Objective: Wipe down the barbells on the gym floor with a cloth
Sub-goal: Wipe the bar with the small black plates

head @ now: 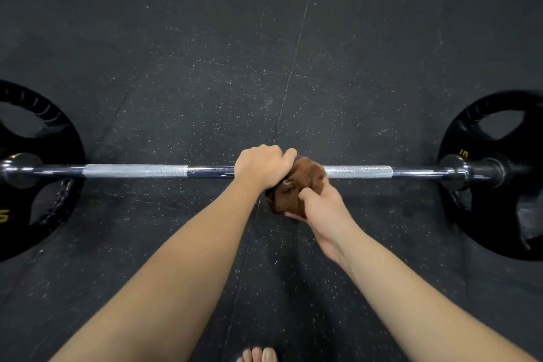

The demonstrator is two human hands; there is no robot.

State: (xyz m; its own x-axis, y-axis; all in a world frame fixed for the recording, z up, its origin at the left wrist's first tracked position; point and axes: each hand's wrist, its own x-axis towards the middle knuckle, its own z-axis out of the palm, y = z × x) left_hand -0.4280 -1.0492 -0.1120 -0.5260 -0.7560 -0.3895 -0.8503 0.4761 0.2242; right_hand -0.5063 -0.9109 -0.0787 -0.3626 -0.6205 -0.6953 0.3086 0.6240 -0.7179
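1. Brown, bunched cloth point(296, 185) sits wrapped against the middle of our long chrome steel barbell bar point(135, 171), which lies across the black speckled rubber gym floor point(205, 67).
2. Our left hand point(263, 166) is closed over the bar and the cloth's left edge; our right hand point(321, 209) cups the cloth from below, fingers pinched into its folds.
3. Black round weight plates sit at each end, the left plate point(38, 167) and the right plate point(496, 173), both well apart from our hands.
4. We judge the wad may slip off if our grip loosens, leaving the knurled sections unwiped; pushing hard could roll the bar toward our bare toes point(258, 355).
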